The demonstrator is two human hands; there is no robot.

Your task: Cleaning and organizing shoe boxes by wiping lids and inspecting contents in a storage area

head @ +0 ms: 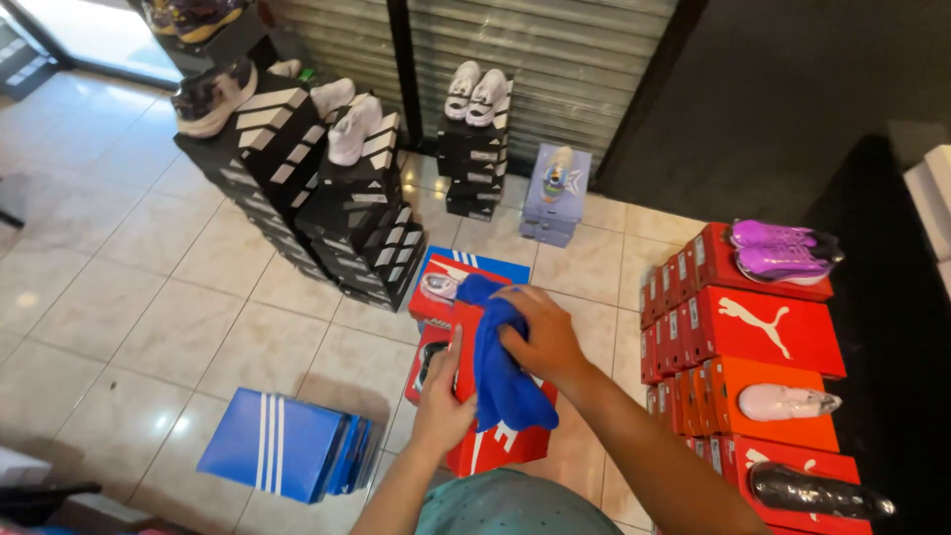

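While the left hand [443,401] steadies a red shoebox [495,441] with fingers spread, the right hand [540,337] clutches a blue cloth [500,372] — pressed on top.

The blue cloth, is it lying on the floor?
No, the blue cloth is in the right hand, pressed on a red shoebox that the left hand steadies.

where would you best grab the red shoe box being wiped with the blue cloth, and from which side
Grip the red shoe box by its two long side walls, coming down from above with a hand on each. Its lid faces up and those sides look free, with bare floor tile alongside. The left hand already steadies the left edge while the right hand presses the blue cloth on top.
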